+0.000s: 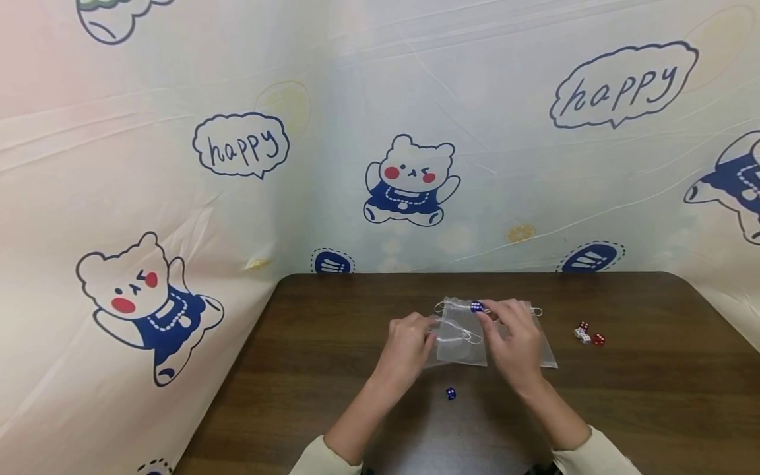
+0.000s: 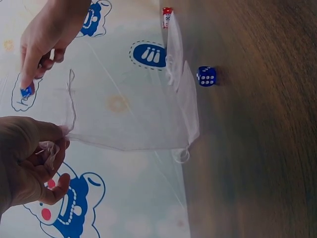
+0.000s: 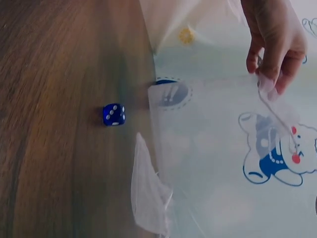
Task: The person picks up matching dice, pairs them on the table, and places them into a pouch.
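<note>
Blue die (image 1: 477, 307) was held high beside a sheer pouch (image 2: 129, 135)

The left hand (image 1: 408, 342) pinched the pouch by one edge, its fingertips closed on the fabric and a white cord (image 2: 48, 152) looped among its other, loosely bent fingers. That edge grip probably served to keep so limp a material spread, the panel reaching towards 3 o'clock. Whether its mouth stood apart could not be told.

The right hand (image 1: 515, 335) had the die between thumb and finger, at about 2 o'clock from the left hand. A grip at the very tips suited so small a cube and probably kept it clear of the cord.

Two flat pouches (image 1: 548, 351) lay on the counter (image 1: 332, 316) beneath and between the hands, perhaps for easy reach. A loose blue die (image 1: 450, 394) sat near 6 o'clock, towards the person. Red and white dice (image 1: 598, 340) clustered at 3 o'clock from the right hand, apparently set aside from the work.
</note>
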